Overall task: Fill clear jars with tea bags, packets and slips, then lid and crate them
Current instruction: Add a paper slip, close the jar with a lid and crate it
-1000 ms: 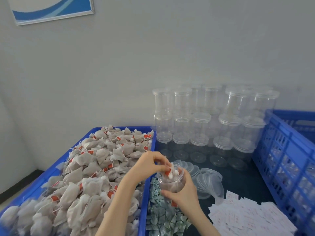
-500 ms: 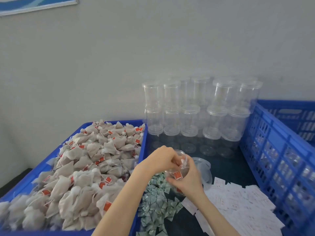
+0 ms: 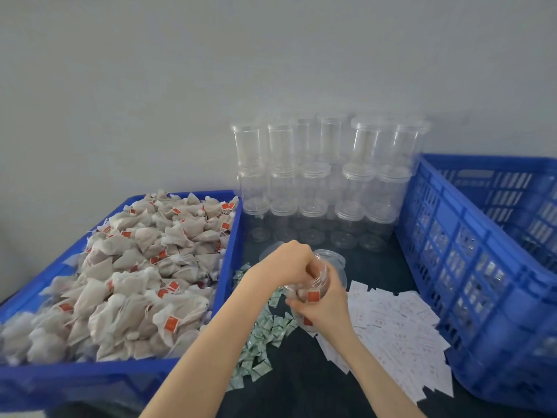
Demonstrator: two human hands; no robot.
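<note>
Gripping the jar (image 3: 313, 285) at lower centre of the frame, the right hand (image 3: 327, 306) wraps its wall while the left hand (image 3: 289, 267) pokes curled fingers into its mouth, pressing soft, light tea bags (image 3: 313, 295) down. Thin plastic likely flexes; hold mid-wall.

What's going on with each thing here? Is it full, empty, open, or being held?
Jar: open, no lid, partly filled, held.
Right hand: grips the jar.
Left hand: fingers curled at the jar's mouth, pushing tea bags in.
Left crate: heaped with tea bags.
Stacked jars: empty.
Right crate: contents unclear.
</note>
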